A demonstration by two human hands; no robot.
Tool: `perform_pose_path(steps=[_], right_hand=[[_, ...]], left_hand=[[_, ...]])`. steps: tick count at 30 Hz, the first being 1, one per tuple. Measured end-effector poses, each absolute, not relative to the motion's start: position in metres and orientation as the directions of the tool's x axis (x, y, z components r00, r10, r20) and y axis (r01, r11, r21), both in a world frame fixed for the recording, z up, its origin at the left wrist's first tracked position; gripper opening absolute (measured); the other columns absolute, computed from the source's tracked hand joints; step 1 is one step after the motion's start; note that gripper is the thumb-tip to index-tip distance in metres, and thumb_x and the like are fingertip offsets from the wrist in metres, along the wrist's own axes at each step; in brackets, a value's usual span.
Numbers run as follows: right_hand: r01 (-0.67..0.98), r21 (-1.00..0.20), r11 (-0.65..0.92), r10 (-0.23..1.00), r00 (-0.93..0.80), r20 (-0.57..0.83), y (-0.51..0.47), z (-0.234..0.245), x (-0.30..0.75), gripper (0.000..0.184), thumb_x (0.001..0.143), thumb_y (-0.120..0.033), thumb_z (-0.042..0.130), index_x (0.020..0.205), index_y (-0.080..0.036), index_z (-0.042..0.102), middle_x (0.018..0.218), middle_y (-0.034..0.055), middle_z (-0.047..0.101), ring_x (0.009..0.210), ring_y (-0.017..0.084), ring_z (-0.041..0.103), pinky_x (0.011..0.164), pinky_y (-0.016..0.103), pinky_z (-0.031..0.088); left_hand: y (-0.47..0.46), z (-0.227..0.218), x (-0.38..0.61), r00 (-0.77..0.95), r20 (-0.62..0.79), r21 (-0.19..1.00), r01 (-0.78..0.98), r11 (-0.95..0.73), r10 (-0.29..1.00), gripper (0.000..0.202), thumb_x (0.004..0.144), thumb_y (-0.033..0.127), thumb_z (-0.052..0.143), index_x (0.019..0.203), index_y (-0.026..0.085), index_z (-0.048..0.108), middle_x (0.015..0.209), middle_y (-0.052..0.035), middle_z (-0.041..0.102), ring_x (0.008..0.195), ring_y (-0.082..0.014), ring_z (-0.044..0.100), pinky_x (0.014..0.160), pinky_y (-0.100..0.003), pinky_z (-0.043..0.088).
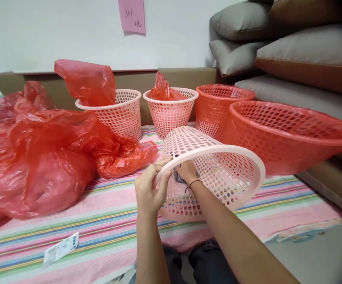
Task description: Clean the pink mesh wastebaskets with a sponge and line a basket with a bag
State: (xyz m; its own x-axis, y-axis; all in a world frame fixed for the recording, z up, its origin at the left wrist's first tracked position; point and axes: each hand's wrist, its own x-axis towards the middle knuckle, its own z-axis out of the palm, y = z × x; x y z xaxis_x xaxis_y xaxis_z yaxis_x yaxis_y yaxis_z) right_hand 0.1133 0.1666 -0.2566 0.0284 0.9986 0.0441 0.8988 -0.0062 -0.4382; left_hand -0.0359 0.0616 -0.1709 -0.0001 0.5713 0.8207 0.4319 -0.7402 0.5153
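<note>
A pale pink perforated plastic basket (236,148) lies tilted on its side, its mouth turned toward me. My left hand (153,185) grips the basket's rim at the left, thumb inside and fingers outside. Inside the basket is my right hand (188,170), a thin dark band round its wrist. It presses a speckled dark grey cloth (178,177) against the inner left wall. The fingertips of that hand are partly hidden, but they look closed on the cloth.
Behind stand two pink baskets (132,118) (171,118) with red plastic bags in them. Two red-lined baskets (212,106) (277,146) stand right, near stacked cushions (307,51). Red bags (46,157) heap at left. A white label (61,249) lies on the striped cloth (108,221).
</note>
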Motion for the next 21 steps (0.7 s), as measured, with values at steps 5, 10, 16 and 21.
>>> perform_pose_path(steps=[5,10,16,21], right_hand=[[0.884,-0.466,-0.035,0.998,0.003,-0.069,0.125,-0.255,0.114,0.036,0.082,-0.028,0.059,0.114,-0.017,0.068,0.12,0.0114,0.066,0.106,0.024,0.061,0.091,0.03,0.042],[0.858,-0.513,0.032,0.973,-0.145,-0.182,0.047,-0.238,0.124,0.015,0.071,-0.023,0.064,0.082,-0.019,0.073,0.094,0.0062,0.07,0.088,0.021,0.064,0.077,0.027,0.042],[0.741,-0.663,0.104,0.915,-0.333,-0.229,-0.014,-0.227,0.142,0.02,0.065,-0.014,0.059,0.077,-0.02,0.074,0.09,0.0034,0.07,0.087,0.02,0.064,0.078,0.027,0.043],[0.683,-0.688,0.245,0.96,-0.27,0.074,0.048,-0.219,0.15,0.034,0.074,-0.018,0.059,0.105,-0.022,0.07,0.105,0.0009,0.071,0.095,0.018,0.064,0.085,0.025,0.045]], left_hand=[[0.062,-0.172,-0.035,-0.019,0.826,0.504,0.472,-0.723,0.563,0.007,0.088,0.017,0.06,0.082,0.02,0.057,0.103,-0.0084,0.076,0.089,-0.0172,0.072,0.074,-0.024,0.053],[0.063,-0.173,-0.037,-0.008,0.829,0.501,0.457,-0.735,0.56,0.007,0.088,0.016,0.06,0.082,0.02,0.057,0.103,-0.0077,0.076,0.093,-0.0172,0.072,0.078,-0.024,0.053],[0.062,-0.174,-0.039,-0.018,0.814,0.526,0.448,-0.723,0.581,0.009,0.089,0.02,0.06,0.08,0.02,0.056,0.104,-0.0087,0.076,0.094,-0.0191,0.072,0.079,-0.027,0.054],[0.061,-0.174,-0.037,-0.015,0.797,0.545,0.446,-0.71,0.603,0.011,0.09,0.024,0.058,0.08,0.02,0.056,0.104,-0.0093,0.076,0.096,-0.0194,0.072,0.079,-0.028,0.054]])
